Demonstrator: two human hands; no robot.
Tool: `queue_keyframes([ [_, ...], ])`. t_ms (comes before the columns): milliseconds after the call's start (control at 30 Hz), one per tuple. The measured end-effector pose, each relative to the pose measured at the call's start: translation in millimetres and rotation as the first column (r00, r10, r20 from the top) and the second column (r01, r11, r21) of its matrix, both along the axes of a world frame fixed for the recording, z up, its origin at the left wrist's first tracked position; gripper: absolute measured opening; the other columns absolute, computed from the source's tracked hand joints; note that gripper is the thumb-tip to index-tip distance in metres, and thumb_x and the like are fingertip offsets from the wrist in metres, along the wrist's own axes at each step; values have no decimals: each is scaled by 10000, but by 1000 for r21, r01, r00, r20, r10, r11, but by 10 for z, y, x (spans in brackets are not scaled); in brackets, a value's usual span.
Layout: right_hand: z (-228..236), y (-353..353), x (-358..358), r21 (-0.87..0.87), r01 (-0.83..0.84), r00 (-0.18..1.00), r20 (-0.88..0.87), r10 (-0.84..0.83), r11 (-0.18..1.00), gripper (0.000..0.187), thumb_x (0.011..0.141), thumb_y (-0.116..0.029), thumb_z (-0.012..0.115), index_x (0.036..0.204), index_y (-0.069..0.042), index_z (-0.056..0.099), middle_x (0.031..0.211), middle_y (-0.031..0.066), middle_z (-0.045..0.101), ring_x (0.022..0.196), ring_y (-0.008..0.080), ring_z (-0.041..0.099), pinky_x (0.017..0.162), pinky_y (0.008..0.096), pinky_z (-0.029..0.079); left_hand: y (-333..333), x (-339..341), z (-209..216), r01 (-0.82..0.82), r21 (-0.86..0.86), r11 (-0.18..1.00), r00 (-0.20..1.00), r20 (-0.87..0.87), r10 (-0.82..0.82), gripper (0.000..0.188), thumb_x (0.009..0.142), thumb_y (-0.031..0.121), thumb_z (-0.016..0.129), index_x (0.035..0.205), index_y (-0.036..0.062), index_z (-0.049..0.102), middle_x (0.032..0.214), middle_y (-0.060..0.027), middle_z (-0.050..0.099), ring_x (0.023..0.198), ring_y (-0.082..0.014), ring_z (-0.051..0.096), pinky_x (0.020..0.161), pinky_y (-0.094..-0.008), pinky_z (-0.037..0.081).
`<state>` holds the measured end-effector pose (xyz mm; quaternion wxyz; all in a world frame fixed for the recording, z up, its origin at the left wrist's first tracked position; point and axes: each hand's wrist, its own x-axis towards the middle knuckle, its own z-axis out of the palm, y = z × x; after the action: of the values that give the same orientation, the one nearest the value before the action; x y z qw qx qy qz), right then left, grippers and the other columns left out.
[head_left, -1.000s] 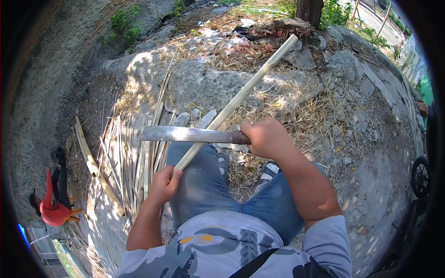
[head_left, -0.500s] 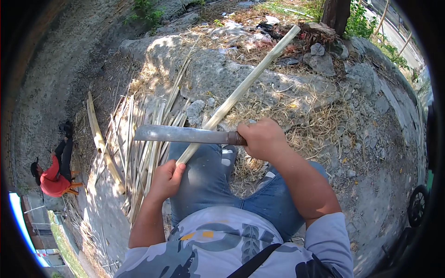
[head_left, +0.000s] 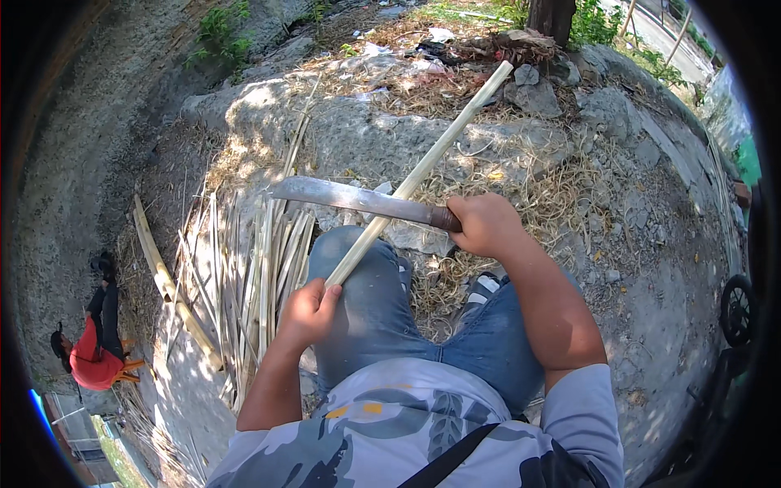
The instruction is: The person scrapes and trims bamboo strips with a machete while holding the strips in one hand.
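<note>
machete [head_left: 354, 198] in right hand [head_left: 488, 225]; printed shirt [head_left: 366, 443]

Dappled sunlight falls across stony grey ground [head_left: 643, 342] and a pale, rough rock ledge [head_left: 366, 138]. Beyond the ledge, scraps of litter [head_left: 440, 35] lie near a brown tree trunk [head_left: 551, 20], a leafy green shrub [head_left: 592, 23] just beside it. A rough grey surface [head_left: 81, 146], whether wall or bank unclear, fills the left. A pale road [head_left: 655, 45] shows upper right; a dark spoked wheel [head_left: 737, 311] stands at the right rim, an orange stool [head_left: 130, 372] far left.
</note>
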<state>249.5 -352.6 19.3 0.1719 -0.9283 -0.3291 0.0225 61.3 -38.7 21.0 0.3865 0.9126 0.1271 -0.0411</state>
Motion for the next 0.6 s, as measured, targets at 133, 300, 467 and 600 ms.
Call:
queue_keyframes([
  [133, 178, 292, -106, -147, 38, 996, -69, -49, 988, 205, 810, -278, 744, 939, -143, 658, 840, 83, 727, 817, 334, 717, 774, 484, 551, 125, -12, -61, -16, -11, 1000, 1000, 0, 16, 405, 1011, 304, 649, 767, -3, 549, 580, -105, 489, 531, -186, 413, 505, -393, 365],
  [300, 262, 508, -193, -188, -83, 996, 9, 87, 979, 196, 824, -260, 740, 967, -150, 662, 860, 79, 735, 834, 312, 722, 771, 465, 557, 251, -69, -126, -11, -29, 1000, 999, 41, 12, 411, 1013, 307, 654, 766, -5, 547, 579, -106, 490, 540, -174, 414, 504, -389, 356],
  [467, 466, 114, 153, -146, 163, 978, 154, -140, 976, 228, 833, -262, 730, 998, -124, 657, 862, 116, 730, 829, 354, 714, 780, 493, 554, 312, -141, -238, -12, -24, 1000, 996, 90, 14, 407, 1015, 310, 658, 780, -5, 554, 579, -104, 485, 544, -161, 409, 507, -383, 365],
  [600, 474, 67, 179, 15, 381, 922, 65, -381, 924, 302, 861, -303, 710, 1051, -81, 635, 865, 178, 718, 855, 409, 702, 778, 526, 546, 303, -152, -189, -49, -74, 996, 996, 70, 55, 397, 1015, 319, 654, 802, -6, 572, 584, -118, 488, 543, -162, 427, 519, -380, 389],
])
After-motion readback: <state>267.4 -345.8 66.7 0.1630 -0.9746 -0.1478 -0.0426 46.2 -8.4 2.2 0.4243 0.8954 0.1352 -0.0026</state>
